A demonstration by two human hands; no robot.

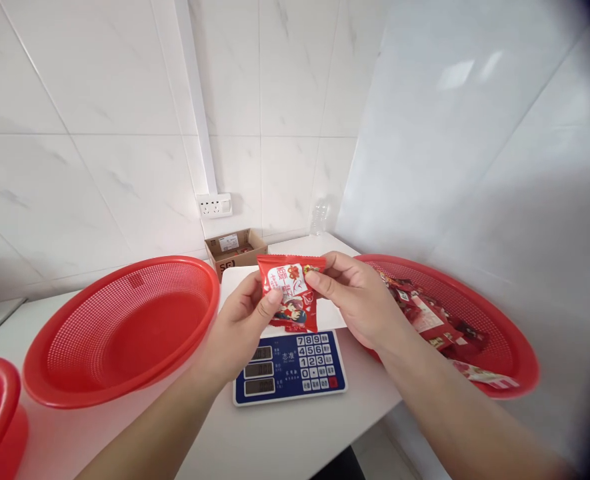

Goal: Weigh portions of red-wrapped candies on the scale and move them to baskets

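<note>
While both hands pinch one small red packet (295, 317) from either side, the left grip (245, 323) closes on its left edge, thumb on the front and fingers behind, and the right grip (359, 297) does the same at the upper right corner. Between them, the packet stands roughly upright, printed face toward the person; it looks nearly square, so no long axis stands out, but its top seam runs sideways from one grip toward the other. It sits just beyond the keypad of a scale (289, 383), in front of the white pan; whether it touches the pan, I cannot tell. Outward to the right, close by the right grip, a red basket (527, 363) holds loose packets (435, 323). On the left grip's side, another large basket (149, 333) rests on the white counter (279, 440), with a third basket (9, 383) partly in view beyond it. Behind the scale are a cardboard box (247, 257) and a clear bottle (319, 217).
</note>
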